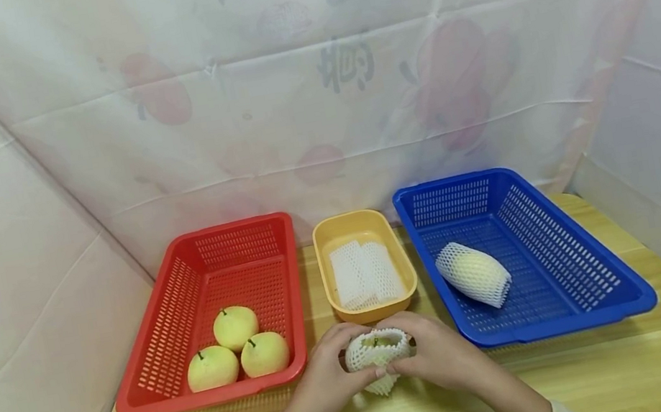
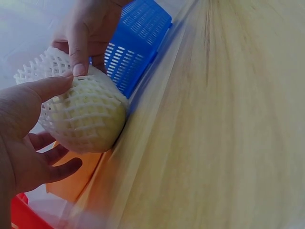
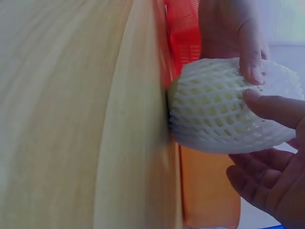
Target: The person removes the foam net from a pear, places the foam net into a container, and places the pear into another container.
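A pale yellow pear (image 1: 379, 341) stands on the table inside a white foam net sleeve (image 1: 365, 357), its stem showing through the open top in the head view. My left hand (image 1: 330, 375) holds the sleeve from the left, thumb on the near side. From the right, my right hand (image 1: 437, 354) holds it the same way, the two thumbs close together. In the left wrist view the foam net (image 2: 86, 112) stretches around the pear and extends above it. The right wrist view shows the pear's bare bottom (image 3: 173, 93) resting against the table.
On the left, a red basket (image 1: 215, 399) contains three pears (image 1: 236, 329). The yellow tray (image 1: 375, 314) behind my hands has flat foam net sleeves (image 1: 355, 275). To the right, a blue basket (image 1: 560, 326) holds one netted pear (image 1: 474, 273). A printed cloth (image 1: 301, 109) hangs behind the table.
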Demonstrator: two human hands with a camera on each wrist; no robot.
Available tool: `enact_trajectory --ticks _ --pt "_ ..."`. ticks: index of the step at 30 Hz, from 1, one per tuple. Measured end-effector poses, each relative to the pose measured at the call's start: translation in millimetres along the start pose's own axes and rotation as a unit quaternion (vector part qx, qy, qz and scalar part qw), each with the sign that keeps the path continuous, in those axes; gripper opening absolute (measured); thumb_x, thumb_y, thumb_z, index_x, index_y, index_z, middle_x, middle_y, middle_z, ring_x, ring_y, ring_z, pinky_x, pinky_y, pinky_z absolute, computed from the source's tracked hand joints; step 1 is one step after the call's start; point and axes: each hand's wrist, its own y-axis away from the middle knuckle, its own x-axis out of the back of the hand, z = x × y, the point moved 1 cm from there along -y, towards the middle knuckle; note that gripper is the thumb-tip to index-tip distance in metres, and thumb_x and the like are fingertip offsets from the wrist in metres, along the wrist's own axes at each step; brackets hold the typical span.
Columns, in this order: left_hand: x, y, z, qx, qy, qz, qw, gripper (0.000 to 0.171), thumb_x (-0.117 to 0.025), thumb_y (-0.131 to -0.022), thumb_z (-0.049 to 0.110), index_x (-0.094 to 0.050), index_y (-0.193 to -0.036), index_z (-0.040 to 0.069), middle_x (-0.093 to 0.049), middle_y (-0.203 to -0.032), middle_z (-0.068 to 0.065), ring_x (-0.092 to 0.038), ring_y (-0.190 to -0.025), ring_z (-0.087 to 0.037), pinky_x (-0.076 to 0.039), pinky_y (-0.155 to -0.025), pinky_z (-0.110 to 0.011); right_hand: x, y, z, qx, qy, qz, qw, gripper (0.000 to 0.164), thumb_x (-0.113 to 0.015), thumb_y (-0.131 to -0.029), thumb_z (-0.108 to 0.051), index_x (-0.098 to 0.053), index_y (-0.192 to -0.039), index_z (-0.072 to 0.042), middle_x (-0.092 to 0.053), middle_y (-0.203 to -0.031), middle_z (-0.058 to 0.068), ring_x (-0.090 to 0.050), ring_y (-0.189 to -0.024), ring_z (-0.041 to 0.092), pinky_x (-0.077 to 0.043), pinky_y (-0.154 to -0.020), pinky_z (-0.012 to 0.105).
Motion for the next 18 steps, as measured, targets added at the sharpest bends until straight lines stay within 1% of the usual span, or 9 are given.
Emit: enact_trajectory --ticks 2,3,5,7,9,13,15,18 --pt "0.3 0.0 0.5 -0.003 -0.003 0.003 1.0000 0.050 -0.084 -0.076 0.032 -0.064 -0.122 0.029 -0.059 -0.124 0.011 -0.059 -0.106 -0.012 -0.052 -0.086 -0.025 -0.6 0.2 1.1 -0.001 -0.006 -0.007 1.000 0.064 -0.086 -0.074 -0.024 -0.059 -0.132 -0.022 -0.062 -0.130 -0.008 -0.057 -0.120 0.019 -0.050 -0.098 0.046" --pt "0.4 0.1 0.6 -0.004 -0.004 0.004 1.0000 0.050 -0.084 -0.077 0.032 -0.064 -0.122 0.029 -0.059 -0.124 0.011 -0.059 -0.107 -0.012 -0.052 -0.087 -0.026 -1.2 0.4 1.7 -0.005 -0.011 -0.014 1.000 0.071 -0.086 -0.073 -0.024 -0.055 -0.137 -0.022 -0.060 -0.134 -0.005 -0.056 -0.121 0.020 -0.050 -0.098 0.046" --pt "0.7 0.0 0.8 -0.005 -0.005 0.007 1.0000 0.049 -0.084 -0.077 0.031 -0.064 -0.122 0.028 -0.059 -0.124 0.012 -0.059 -0.108 -0.011 -0.052 -0.088 -0.026 -2.4 0.7 3.0 -0.012 -0.020 -0.029 0.999 0.084 -0.086 -0.072 -0.025 -0.047 -0.145 -0.021 -0.056 -0.139 0.000 -0.057 -0.119 0.022 -0.052 -0.093 0.044" --pt "1.0 0.0 1.0 -0.006 -0.001 0.008 1.0000 0.048 -0.084 -0.077 0.031 -0.065 -0.121 0.027 -0.059 -0.124 0.012 -0.059 -0.108 -0.011 -0.052 -0.088 -0.026 -3.3 0.8 4.0 -0.015 -0.023 -0.041 0.999 0.090 -0.087 -0.071 -0.025 -0.042 -0.149 -0.023 -0.054 -0.141 0.000 -0.057 -0.116 0.021 -0.053 -0.089 0.041" --pt "1.1 0.2 0.9 -0.004 0.006 0.009 0.9999 0.047 -0.084 -0.077 0.030 -0.065 -0.120 0.027 -0.059 -0.123 0.011 -0.059 -0.107 -0.011 -0.053 -0.087 -0.025 -3.6 0.8 4.2 -0.018 -0.029 -0.047 0.998 0.087 -0.086 -0.071 -0.026 -0.044 -0.147 -0.028 -0.057 -0.137 -0.004 -0.059 -0.112 0.018 -0.053 -0.087 0.039" --pt "1.1 0.2 0.6 -0.002 0.014 0.008 0.9999 0.048 -0.084 -0.078 0.029 -0.064 -0.122 0.027 -0.059 -0.123 0.010 -0.059 -0.106 -0.012 -0.054 -0.086 -0.025 -2.2 0.4 4.6 -0.017 -0.030 -0.039 0.999 0.068 -0.085 -0.073 -0.026 -0.055 -0.133 -0.035 -0.063 -0.121 -0.014 -0.060 -0.109 0.013 -0.051 -0.090 0.040" --pt "1.0 0.2 0.3 -0.001 0.014 0.005 0.9999 0.052 -0.084 -0.078 0.030 -0.061 -0.125 0.027 -0.058 -0.125 0.010 -0.059 -0.108 -0.012 -0.053 -0.087 -0.025 -1.3 0.1 4.8 -0.017 -0.029 -0.035 0.999 0.059 -0.085 -0.074 -0.026 -0.059 -0.126 -0.037 -0.064 -0.112 -0.017 -0.061 -0.103 0.010 -0.052 -0.088 0.038" --pt "0.9 0.5 -0.5 0.003 0.012 -0.004 0.9999 0.063 -0.085 -0.076 0.032 -0.056 -0.132 0.026 -0.055 -0.130 0.010 -0.057 -0.112 -0.014 -0.051 -0.090 -0.027 -0.9 -0.2 5.0 -0.014 -0.022 -0.029 0.999 0.055 -0.085 -0.074 -0.027 -0.061 -0.122 -0.035 -0.065 -0.109 -0.016 -0.062 -0.100 0.009 -0.053 -0.086 0.034"
